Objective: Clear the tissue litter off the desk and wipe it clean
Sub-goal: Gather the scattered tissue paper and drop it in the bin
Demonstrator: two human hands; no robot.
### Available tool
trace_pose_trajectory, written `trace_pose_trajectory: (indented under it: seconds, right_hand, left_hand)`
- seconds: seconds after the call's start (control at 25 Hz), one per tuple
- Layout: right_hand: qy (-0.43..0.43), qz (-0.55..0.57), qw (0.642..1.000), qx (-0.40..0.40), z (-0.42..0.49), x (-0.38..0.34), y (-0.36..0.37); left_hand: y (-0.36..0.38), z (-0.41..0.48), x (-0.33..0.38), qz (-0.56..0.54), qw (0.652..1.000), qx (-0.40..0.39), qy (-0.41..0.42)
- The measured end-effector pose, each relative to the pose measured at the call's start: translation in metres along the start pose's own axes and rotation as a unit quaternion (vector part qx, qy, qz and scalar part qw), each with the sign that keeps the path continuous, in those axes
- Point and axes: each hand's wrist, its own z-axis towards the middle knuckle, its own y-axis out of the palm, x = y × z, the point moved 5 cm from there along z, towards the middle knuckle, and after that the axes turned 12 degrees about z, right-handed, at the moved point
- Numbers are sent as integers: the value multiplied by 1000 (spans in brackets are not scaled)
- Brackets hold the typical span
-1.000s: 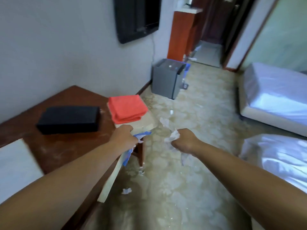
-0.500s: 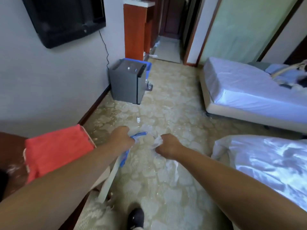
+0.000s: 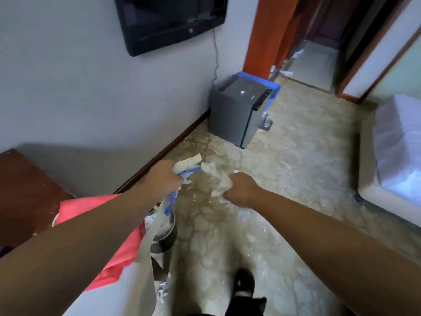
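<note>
As both arms stretch out over the mottled floor (image 3: 284, 179) in the head camera's view, the left hand (image 3: 165, 176) is closed in a fist around a blue-and-white wrapper (image 3: 182, 175) and a wad of white tissue (image 3: 186, 164). The right hand (image 3: 241, 190) clenches a second crumpled tissue (image 3: 218, 182) — the two fists near each other but apart. A pale strip (image 3: 148, 247), too blurred to identify, runs down from the left fist toward the camera. Just below the left hand a round metal bin (image 3: 167, 238) stands on the floor, with white tissue litter (image 3: 165, 225) showing inside it; more scraps (image 3: 163, 290) lie on the floor near its base. A red cloth (image 3: 107, 242) shows under the left forearm, next to the dark wooden desk (image 3: 25, 190) at the left edge — its top flecked with white specks. Further off, a grey box unit (image 3: 234, 115) stands against the wall below a wall-mounted television (image 3: 173, 19), and a white-sheeted bed (image 3: 401, 147) fills the right edge. A black shoe (image 3: 245, 283) shows at the bottom.
</note>
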Motion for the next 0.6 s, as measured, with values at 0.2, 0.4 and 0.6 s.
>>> trace_pose_trajectory:
  seconds: [0.2, 0.4, 0.6]
  right_hand:
    - [-107, -122, 980, -113, 114, -36, -1]
    - [-148, -97, 963, -202, 195, -83, -7]
    - [-98, -82, 946, -300, 250, -92, 56]
  left_hand:
    - [1, 57, -29, -11, 989, 41, -143]
    - [-2, 77, -42, -62, 946, 133, -290]
    - [36, 88, -63, -171, 881, 179, -404]
